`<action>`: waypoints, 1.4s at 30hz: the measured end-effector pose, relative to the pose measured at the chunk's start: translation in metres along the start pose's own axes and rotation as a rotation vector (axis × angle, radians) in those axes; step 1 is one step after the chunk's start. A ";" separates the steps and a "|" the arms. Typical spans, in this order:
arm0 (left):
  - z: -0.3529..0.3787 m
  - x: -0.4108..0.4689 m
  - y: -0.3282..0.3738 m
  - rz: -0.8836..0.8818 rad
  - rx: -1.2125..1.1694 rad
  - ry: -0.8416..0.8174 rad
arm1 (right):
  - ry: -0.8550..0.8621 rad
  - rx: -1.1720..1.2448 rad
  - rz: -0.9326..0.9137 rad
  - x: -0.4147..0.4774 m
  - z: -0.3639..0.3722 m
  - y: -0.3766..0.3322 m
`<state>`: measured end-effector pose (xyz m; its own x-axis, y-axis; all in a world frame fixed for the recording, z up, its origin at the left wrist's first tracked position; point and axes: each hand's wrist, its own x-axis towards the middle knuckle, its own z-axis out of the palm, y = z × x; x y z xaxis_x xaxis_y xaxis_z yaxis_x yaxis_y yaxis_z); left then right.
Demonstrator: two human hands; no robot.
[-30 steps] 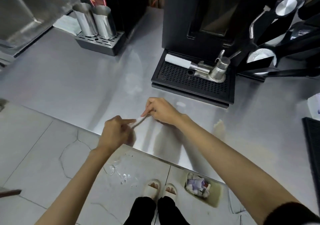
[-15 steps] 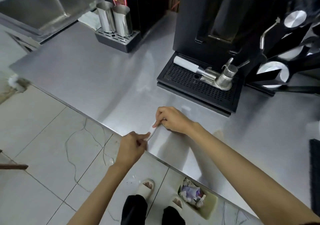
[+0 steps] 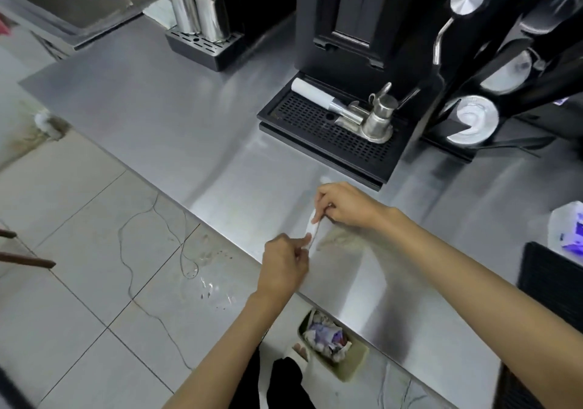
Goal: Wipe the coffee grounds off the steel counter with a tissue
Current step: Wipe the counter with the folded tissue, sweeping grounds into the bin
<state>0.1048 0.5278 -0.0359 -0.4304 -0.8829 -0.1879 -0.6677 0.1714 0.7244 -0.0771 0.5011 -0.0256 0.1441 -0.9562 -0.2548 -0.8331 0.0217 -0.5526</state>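
A small white tissue (image 3: 313,232) is stretched between my two hands above the front edge of the steel counter (image 3: 176,118). My left hand (image 3: 284,266) pinches its near end, over the counter's edge. My right hand (image 3: 345,205) pinches the far end, above the counter in front of the black drip tray (image 3: 325,131). A faint brownish smear of coffee grounds (image 3: 339,240) lies on the steel just right of the tissue.
A black coffee machine (image 3: 356,14) stands behind the drip tray, which holds a portafilter and a small steel jug (image 3: 378,118). Two steel pitchers (image 3: 202,11) stand at the back left. A waste bin (image 3: 331,342) with crumpled paper sits on the floor below the edge.
Both hands kept hold of the tissue and drew a little closer together, the left rising to the counter's edge. My view swung left and down.
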 end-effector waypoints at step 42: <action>0.003 0.102 0.031 0.677 0.311 -0.394 | 0.444 0.166 0.494 -0.080 0.013 0.032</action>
<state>0.0384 0.4443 -0.0345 -0.9398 -0.3395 -0.0383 -0.3017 0.7723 0.5591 -0.1087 0.5825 -0.0334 -0.4940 -0.8510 -0.1779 -0.6472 0.4966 -0.5784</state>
